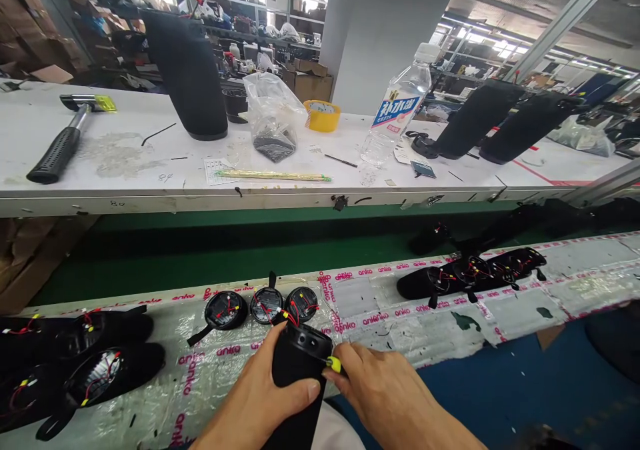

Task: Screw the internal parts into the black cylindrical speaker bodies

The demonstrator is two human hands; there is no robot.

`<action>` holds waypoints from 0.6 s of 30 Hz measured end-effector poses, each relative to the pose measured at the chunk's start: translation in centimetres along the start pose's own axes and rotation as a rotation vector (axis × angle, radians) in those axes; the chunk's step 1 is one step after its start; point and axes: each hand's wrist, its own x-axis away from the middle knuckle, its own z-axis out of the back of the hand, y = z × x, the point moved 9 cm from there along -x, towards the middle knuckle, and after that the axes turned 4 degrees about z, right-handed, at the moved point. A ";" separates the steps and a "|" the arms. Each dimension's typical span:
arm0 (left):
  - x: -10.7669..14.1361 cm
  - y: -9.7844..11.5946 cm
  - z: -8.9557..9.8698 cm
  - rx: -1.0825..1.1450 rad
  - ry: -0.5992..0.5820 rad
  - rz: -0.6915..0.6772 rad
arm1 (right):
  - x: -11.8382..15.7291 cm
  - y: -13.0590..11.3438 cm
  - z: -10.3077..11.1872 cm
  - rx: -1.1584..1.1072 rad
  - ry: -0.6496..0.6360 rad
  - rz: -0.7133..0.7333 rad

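Black cloth seems to cover the tube (pixel 294 362), which is held up over the near edge of the low table (pixel 370 330). The left hand (pixel 255 397) has its grip closed around the tube near the top, with the thumb on the near side. The right hand (pixel 385 383) pinches a small yellow-ended piece (pixel 333 364) against the tube's top end; it may be a tool, but the fingers hide most of it. The tube looks stiff and not too heavy, and the cloth should not slip much. Its sides look like the best place to hold, away from the thin red wires (pixel 289 316) at the top, which could snag or pull loose. Just past them sit three round black parts (pixel 225 309) with wires, rather in the way. More black tubes (pixel 113 373) lie to the left. On the white table (pixel 125 150) behind are a hammer (pixel 67 137), a water bottle (pixel 397 110) and a yellow tape roll (pixel 323 116).
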 end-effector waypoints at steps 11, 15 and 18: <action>0.9 0.8 -0.3 -0.025 0.028 -0.020 | 0.1 -1.0 0.9 0.146 -0.107 0.081; 1.3 1.6 -0.5 -0.077 0.046 0.016 | 0.2 -1.5 0.6 0.189 -0.193 0.084; 1.5 1.8 -0.4 -0.121 0.075 0.039 | 0.3 -1.5 0.3 0.193 -0.220 0.044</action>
